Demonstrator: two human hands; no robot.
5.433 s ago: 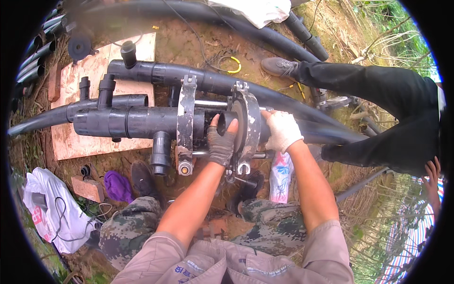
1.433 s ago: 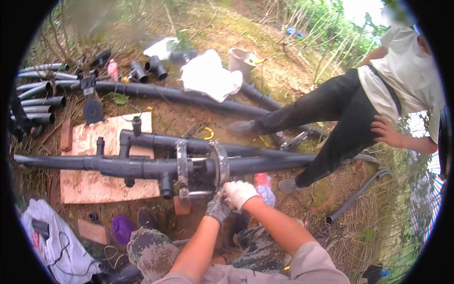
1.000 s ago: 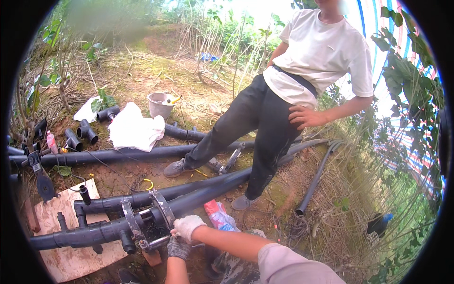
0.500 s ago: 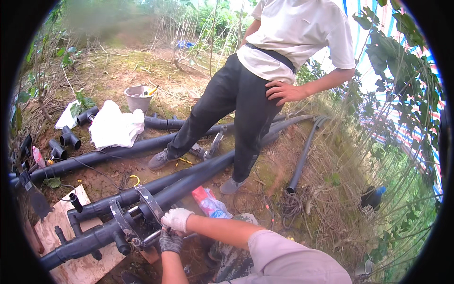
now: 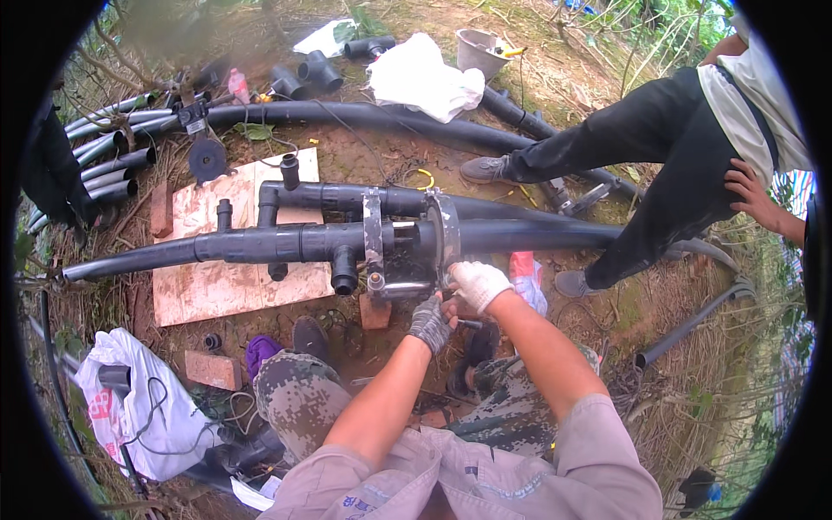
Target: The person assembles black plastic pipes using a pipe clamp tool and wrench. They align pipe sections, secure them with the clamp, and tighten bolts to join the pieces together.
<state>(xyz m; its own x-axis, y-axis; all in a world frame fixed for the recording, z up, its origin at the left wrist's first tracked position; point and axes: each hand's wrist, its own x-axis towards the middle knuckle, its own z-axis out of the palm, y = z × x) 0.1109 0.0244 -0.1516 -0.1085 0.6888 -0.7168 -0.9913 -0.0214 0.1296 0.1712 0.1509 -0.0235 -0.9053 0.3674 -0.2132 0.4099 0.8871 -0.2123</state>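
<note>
Both my hands meet at the near side of a metal pipe clamp (image 5: 373,234), whose worn ring jaws (image 5: 446,230) sit around a thick black pipe (image 5: 529,236). A gap with a pale end shows between the jaws. My left hand (image 5: 431,325), in a grey glove with bare fingertips, is closed just below the clamp's rod (image 5: 406,289). My right hand (image 5: 479,286), in a white glove, has its fingers curled at the foot of the right jaw. A short metal bar (image 5: 469,324) pokes out beside the left fingertips. What the fingers grip is mostly hidden.
A stained board (image 5: 208,295) lies under the branched pipe (image 5: 286,243). Bricks (image 5: 213,370) and a white bag (image 5: 143,407) are at the left. A person in dark trousers (image 5: 641,156) stands at the right beside the pipes. A bucket (image 5: 479,54) is at the back.
My view has swung left and down, so the clamp and pipes appear further right and more level. Both hands remain together at the clamp's near side.
</note>
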